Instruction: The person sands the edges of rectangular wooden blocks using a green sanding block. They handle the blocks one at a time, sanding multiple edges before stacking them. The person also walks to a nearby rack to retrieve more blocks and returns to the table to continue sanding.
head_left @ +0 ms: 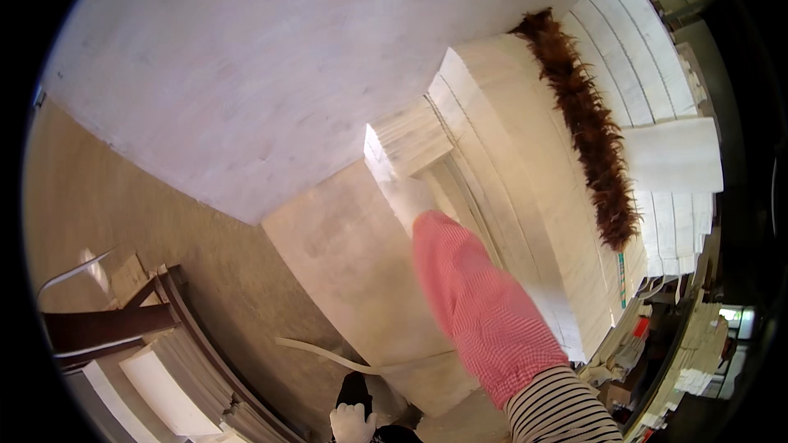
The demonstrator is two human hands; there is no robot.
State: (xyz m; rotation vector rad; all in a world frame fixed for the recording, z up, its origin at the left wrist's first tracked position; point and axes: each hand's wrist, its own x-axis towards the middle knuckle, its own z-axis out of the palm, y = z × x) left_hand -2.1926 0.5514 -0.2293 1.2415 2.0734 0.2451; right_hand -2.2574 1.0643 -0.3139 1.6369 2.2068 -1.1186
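Observation:
My right hand (pixel 408 199), pale and blurred, reaches out in a red-checked oversleeve over a striped cuff. It is at the end of a short stack of cream-white boards (pixel 410 141), against the white end face; its fingers are smeared. Beside it runs a longer stack of pale boards (pixel 525 148). On that stack lies a brown feather duster (pixel 593 131) with a banded green handle. Low in the picture my left hand (pixel 352 424) is closed, its fingers curled under, near my body; anything inside it is hidden.
A large whitish panel (pixel 246 74) fills the upper left. More white boards (pixel 632 41) are stacked at the right. A dark metal rack (pixel 176 303) holds boards at lower left. A curved pale strip (pixel 328 353) lies on the floor by my black shoe (pixel 355 391).

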